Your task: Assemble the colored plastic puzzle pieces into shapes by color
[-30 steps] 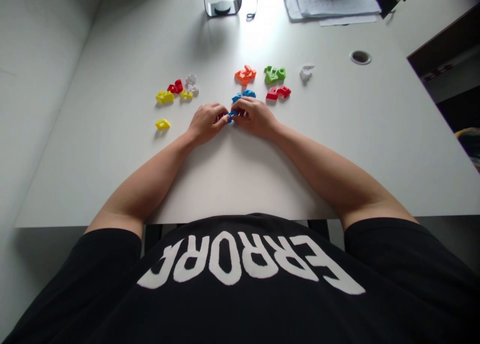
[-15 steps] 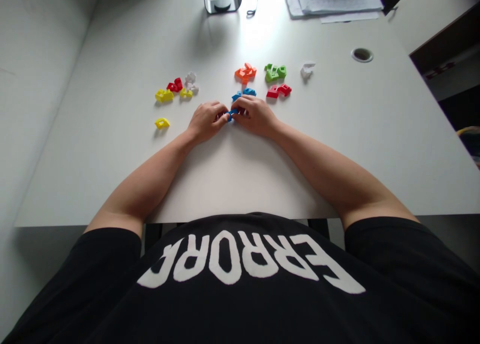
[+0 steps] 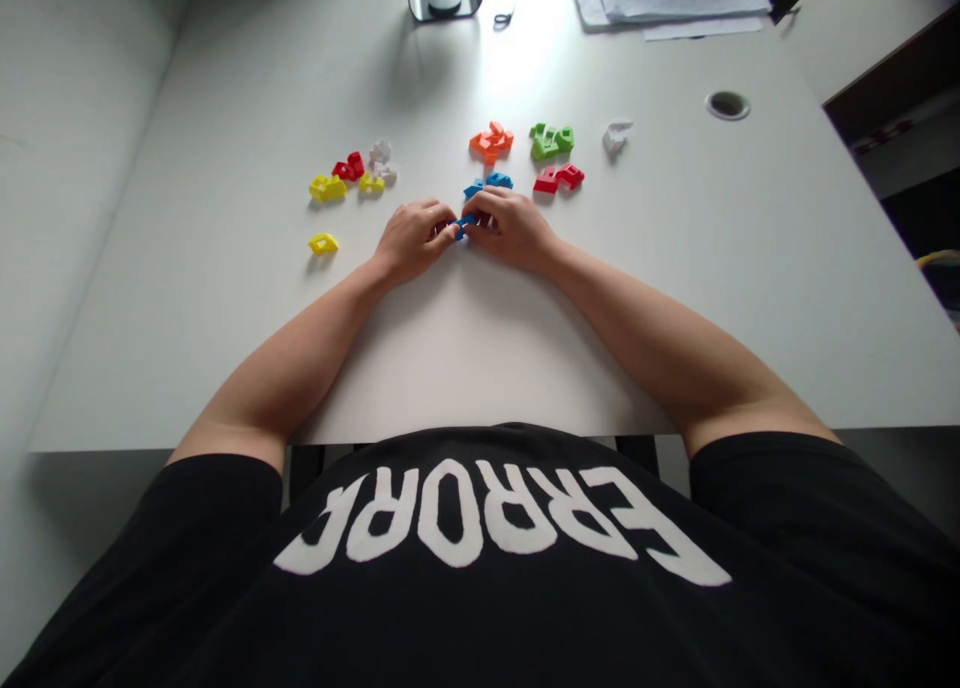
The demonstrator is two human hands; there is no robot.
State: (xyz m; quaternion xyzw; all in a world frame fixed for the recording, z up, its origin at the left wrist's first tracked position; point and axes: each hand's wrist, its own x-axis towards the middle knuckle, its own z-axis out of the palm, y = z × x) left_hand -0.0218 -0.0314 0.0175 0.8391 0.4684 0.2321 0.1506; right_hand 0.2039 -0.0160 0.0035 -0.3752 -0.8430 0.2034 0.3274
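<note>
Blue piece [image 3: 463, 226] sits near the table's middle, pinched between the fingertips of both hands. White table [image 3: 480, 368] carries all items. Left hand [image 3: 411, 240] and right hand [image 3: 511, 230] rest on the surface, fingers curled, each grasping it from its own side. Loose blue pieces [image 3: 489, 182] lie just beyond the right hand. Orange piece [image 3: 491, 142], green piece [image 3: 550, 141] and red piece [image 3: 558, 178] lie farther back. Yellow piece [image 3: 323, 243] lies well apart to the left.

Near us the desk [image 3: 480, 348] lay open on both sides of our forearms. Just beyond our left hand [image 3: 411, 240] and right hand [image 3: 511, 230], which pinched one blue piece [image 3: 463, 226] in their fingers, loose blue pieces [image 3: 487, 183] blocked a straight reach. The orange pieces [image 3: 491, 141], green pieces [image 3: 550, 141] and red pieces [image 3: 558, 178] sat close behind. A mixed cluster [image 3: 352, 175] crowded the far left, and a clear lane ran between the two groups.
</note>
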